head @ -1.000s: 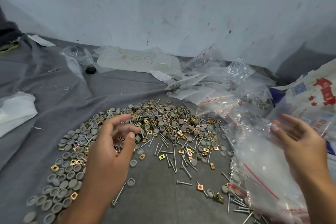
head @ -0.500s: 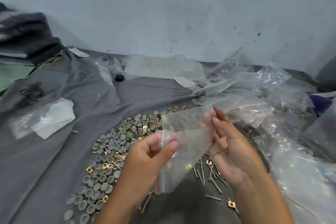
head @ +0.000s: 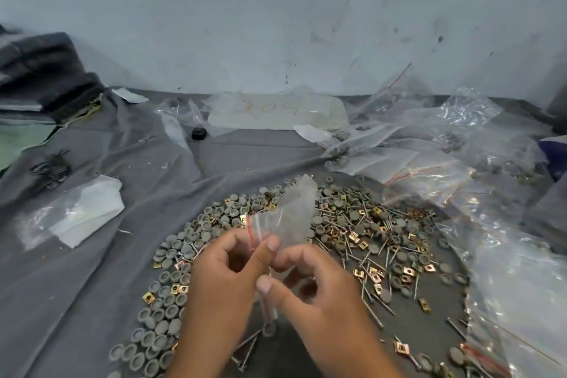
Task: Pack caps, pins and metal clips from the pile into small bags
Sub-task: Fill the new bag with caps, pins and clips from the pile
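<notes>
Small bag [head: 294, 212]: clear, thin, crinkled plastic with a red zip line along its mouth; it stands up from the fingers, its closed end pointing away toward the wall, its mouth down at the fingertips.
Left hand [head: 221, 279]: fingers curled, thumb and forefinger pinching the bag's mouth edge right at the red line.
Right hand [head: 319, 288]: fingers curled, thumb up, pinching the opposite lip of the same mouth; the two thumbs sit close together, almost touching.
Pile [head: 352, 233]: spread on the cloth under and beyond the fingers, a loose round heap of mixed small parts.
Caps [head: 171, 301]: dull grey round cups, matte, thickest to the left of the left hand's fingers and running down past the wrist.
Pins [head: 372, 305]: thin silvery nail-like shafts with small heads, strewn every way, mostly right of the right hand's fingers.
Metal clips [head: 376, 276]: small square brassy plates with a hole, shiny, scattered among the pins.
Cloth [head: 92, 285]: grey fabric, wrinkled into long folds, under everything.
Heap of bags [head: 445, 163]: glossy clear plastic with red lines, far right of the fingers.
Folded white plastic [head: 82, 209]: soft, milky, well left of the fingers.
Wall [head: 276, 15]: pale, flat, flecked with dark marks, beyond the fingertips.
</notes>
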### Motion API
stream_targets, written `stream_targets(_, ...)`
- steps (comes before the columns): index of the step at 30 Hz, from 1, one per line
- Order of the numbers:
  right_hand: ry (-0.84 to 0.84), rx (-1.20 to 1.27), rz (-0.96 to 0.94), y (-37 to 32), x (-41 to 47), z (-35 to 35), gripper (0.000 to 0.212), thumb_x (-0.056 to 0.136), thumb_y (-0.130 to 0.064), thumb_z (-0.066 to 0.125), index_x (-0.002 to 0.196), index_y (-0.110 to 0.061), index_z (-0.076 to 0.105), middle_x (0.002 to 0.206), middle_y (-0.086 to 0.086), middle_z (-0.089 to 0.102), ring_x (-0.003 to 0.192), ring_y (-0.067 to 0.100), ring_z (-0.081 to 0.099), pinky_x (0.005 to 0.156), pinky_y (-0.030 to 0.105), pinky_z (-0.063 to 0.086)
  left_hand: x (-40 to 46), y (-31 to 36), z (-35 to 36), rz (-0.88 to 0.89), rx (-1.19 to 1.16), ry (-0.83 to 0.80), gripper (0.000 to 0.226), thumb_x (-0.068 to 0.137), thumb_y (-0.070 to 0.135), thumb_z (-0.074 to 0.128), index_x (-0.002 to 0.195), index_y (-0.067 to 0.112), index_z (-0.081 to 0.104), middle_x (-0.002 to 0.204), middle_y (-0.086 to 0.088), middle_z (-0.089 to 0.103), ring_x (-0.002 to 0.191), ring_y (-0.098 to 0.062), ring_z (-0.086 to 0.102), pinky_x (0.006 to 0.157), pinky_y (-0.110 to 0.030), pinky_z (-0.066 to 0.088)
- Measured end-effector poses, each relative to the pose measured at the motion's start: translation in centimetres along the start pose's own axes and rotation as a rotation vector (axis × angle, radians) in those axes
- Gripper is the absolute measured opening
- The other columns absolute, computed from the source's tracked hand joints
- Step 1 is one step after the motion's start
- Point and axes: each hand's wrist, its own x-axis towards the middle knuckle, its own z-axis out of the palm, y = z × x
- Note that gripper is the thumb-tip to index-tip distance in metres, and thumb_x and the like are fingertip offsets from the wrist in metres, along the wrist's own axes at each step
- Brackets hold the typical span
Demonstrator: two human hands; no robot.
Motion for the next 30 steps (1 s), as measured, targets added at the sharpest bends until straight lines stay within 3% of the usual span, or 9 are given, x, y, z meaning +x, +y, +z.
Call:
stream_targets(4,0.03,0.026,0.006,0.3,0.3,-1.0,0.025,0.077,-0.038,0.083,0.092,-0.035,0.063,0.093,-0.012,0.067,0.083,0.006,0.066,0.066,0.013,0.047,0.3,-0.4,-0.3,-0.128,-0.249,-0.192,0.03,0.066,0.036,0.078,0.096,0.029,0.081,0.095,-0.005,0.079,0.088,-0.017,0.076,0.066,-0.018,0.057)
stream_targets(6,0.071,0.035,0.026,0.4,0.3,-1.5,0.023,0.079,-0.033,0.083,0.09,-0.033,0.063,0.09,-0.008,0.068,0.08,0.009,0.066,0.066,0.017,0.049,0.4,-0.3,-0.4,-0.12,-0.229,-0.243,0.03,0.067,0.03,0.077,0.096,0.031,0.081,0.098,-0.005,0.079,0.09,-0.017,0.076,0.068,-0.017,0.057)
stream_targets(12,0.11,0.017,0.023,0.7,0.0,-2.1,0.013,0.085,-0.03,0.079,0.09,-0.031,0.066,0.087,-0.013,0.071,0.081,0.008,0.068,0.069,0.021,0.052,0.0,0.3,1.1,-0.077,-0.188,-0.119,0.021,0.06,0.018,0.078,0.078,0.026,0.082,0.079,-0.008,0.078,0.068,-0.012,0.075,0.058,-0.015,0.055)
stream_targets(19,-0.013,0.038,0.025,0.4,-0.2,-2.8,0.029,0.077,-0.027,0.084,0.098,-0.032,0.065,0.089,-0.014,0.076,0.084,0.007,0.073,0.073,0.027,0.059,0.0,0.5,1.6,-0.081,-0.24,-0.082,0.019,0.049,0.011,0.082,0.067,0.016,0.078,0.067,-0.014,0.074,0.054,-0.013,0.07,0.048,-0.016,0.052)
stream_targets(25,0.045,0.055,0.042,0.8,0.1,-3.2,0.024,0.082,-0.015,0.08,0.096,-0.031,0.067,0.088,-0.014,0.076,0.08,0.007,0.073,0.069,0.021,0.056,-0.1,0.3,1.2,-0.026,-0.205,-0.033,0.031,0.044,0.029,0.086,0.073,0.022,0.077,0.069,-0.011,0.075,0.058,-0.015,0.072,0.051,-0.018,0.054)
stream_targets(30,0.191,0.177,0.138,0.7,1.0,-5.2,0.024,0.082,-0.009,0.08,0.093,-0.025,0.067,0.086,-0.008,0.076,0.08,0.008,0.073,0.071,0.023,0.057,-0.1,0.2,0.5,0.076,-0.158,0.171,0.027,0.062,0.028,0.084,0.072,0.03,0.059,0.079,-0.003,0.076,0.069,-0.012,0.073,0.06,-0.02,0.058)
